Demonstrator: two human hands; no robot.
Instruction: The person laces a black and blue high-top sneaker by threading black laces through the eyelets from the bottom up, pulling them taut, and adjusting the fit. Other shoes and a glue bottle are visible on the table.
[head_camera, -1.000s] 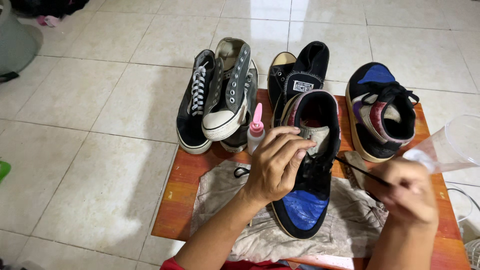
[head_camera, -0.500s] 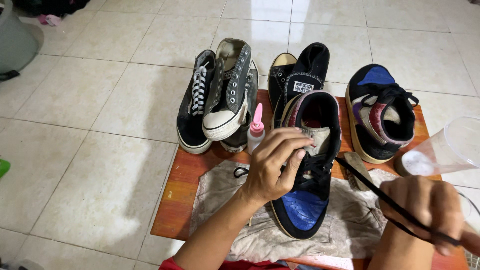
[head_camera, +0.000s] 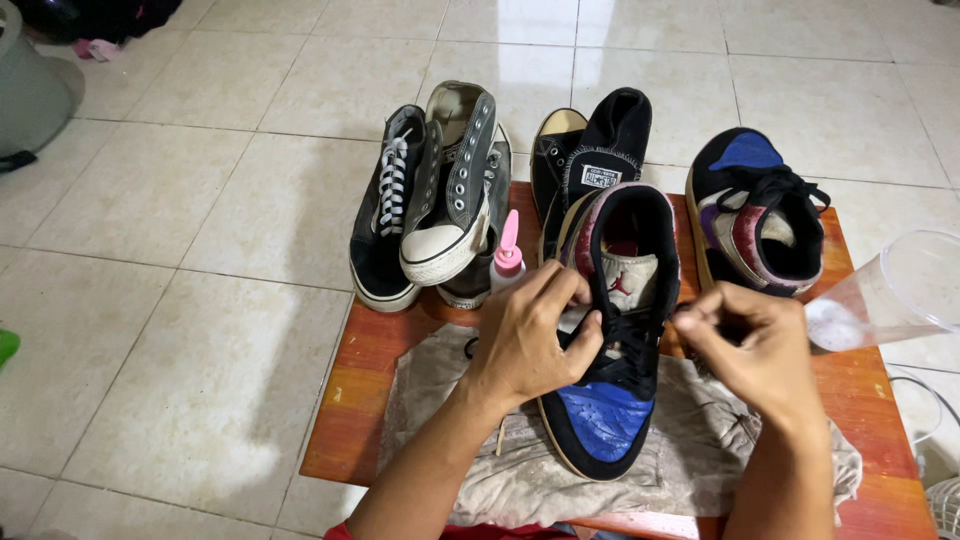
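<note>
A black high-top sneaker with a blue toe (head_camera: 605, 420) lies on a dirty grey cloth (head_camera: 440, 400) over a low orange wooden table (head_camera: 350, 410). My left hand (head_camera: 530, 335) grips its left side near the lace eyelets. On the right side of the eyelets, my right hand (head_camera: 745, 345) pinches the black shoelace (head_camera: 625, 340). The matching sneaker (head_camera: 755, 215) stands laced at the table's back right.
Black and grey canvas high-tops (head_camera: 430, 205) and a black canvas pair (head_camera: 590, 150) stand on the tiled floor behind the table. A small bottle with a pink cap (head_camera: 508, 262) sits between them. A clear plastic cup (head_camera: 895, 290) lies at the right edge.
My right hand, which had pulled the lace out to the lower right, has come back to the shoe's eyelets. The left hand stays on the shoe.
</note>
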